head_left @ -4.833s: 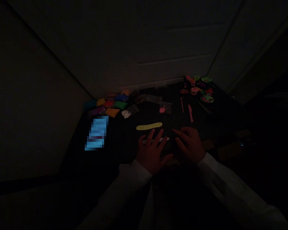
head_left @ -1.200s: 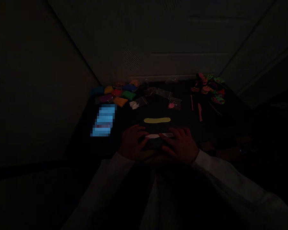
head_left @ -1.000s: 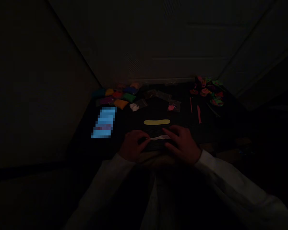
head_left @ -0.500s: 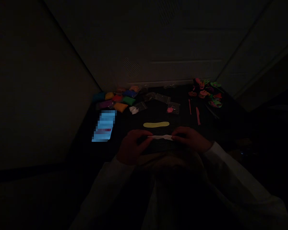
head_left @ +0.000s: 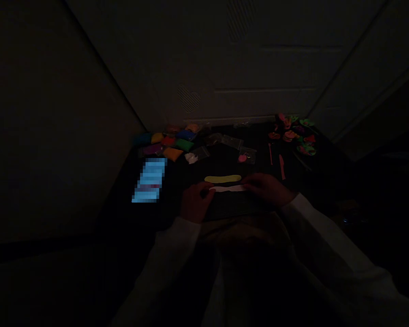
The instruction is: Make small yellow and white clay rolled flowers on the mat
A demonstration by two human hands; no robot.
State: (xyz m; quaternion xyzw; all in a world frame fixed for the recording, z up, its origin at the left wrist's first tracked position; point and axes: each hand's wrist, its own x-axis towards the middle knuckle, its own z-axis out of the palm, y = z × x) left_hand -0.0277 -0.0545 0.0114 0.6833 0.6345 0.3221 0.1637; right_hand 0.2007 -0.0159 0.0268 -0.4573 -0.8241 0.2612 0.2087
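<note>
A long white strip of modelling clay [head_left: 227,188] is stretched between my two hands, just in front of a flat yellow clay strip [head_left: 222,179]. My left hand [head_left: 196,202] pinches its left end between thumb and fingers. At the other end, my right hand [head_left: 267,188] pinches the strip with its fingertips. The yellow strip lies on the dark table, almost parallel to the white one. In the dim light I cannot tell whether the white strip touches the table or the yellow strip.
Several coloured clay packets [head_left: 173,154] lie at the back left, behind a blurred bright screen [head_left: 150,180]. White clay [head_left: 191,158] and pink clay [head_left: 242,158] lie by small bags. A pink plastic knife [head_left: 281,167], a thin pink tool [head_left: 270,154] and colourful clay shapes [head_left: 289,135] sit to the right.
My flat hands have gone from lying over the white strip to pinching its two ends. In the last half second, both hands have moved it away from me, close to the yellow strip.
</note>
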